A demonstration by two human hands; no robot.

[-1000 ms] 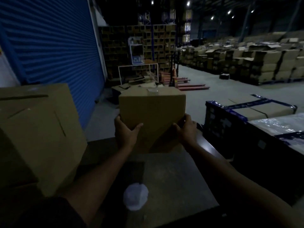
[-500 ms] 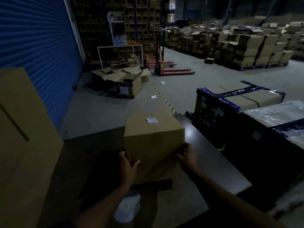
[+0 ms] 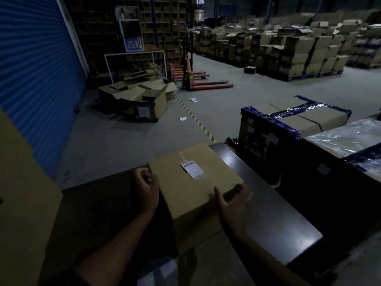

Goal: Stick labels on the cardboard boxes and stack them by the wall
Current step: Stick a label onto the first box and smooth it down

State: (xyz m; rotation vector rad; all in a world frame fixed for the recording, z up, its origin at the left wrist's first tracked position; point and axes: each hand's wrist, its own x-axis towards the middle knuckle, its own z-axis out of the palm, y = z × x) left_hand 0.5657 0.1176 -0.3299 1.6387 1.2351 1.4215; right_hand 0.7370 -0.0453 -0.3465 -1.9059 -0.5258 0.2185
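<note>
Dim warehouse. You stand at a dark tabletop (image 3: 278, 213); blue roller shutter (image 3: 31, 79) on your left, grey concrete floor with a yellow-black striped line (image 3: 198, 122) ahead. Red pallet jack (image 3: 202, 81) beyond, opened cartons (image 3: 142, 96) near the shutter, stacked boxes on pallets far right.

The cardboard box (image 3: 191, 195) sits on the tabletop between your hands, white label (image 3: 192, 169) stuck on its top face. A large carton (image 3: 22, 203) stands at your far left.

Your left hand (image 3: 145, 190) is beside the box's left edge, fingers loosely curled, holding nothing. Your right hand (image 3: 231, 205) is loose and released at the box's near right corner, fingers spread forward; contact unclear. Both forearms reach in from below.
</note>
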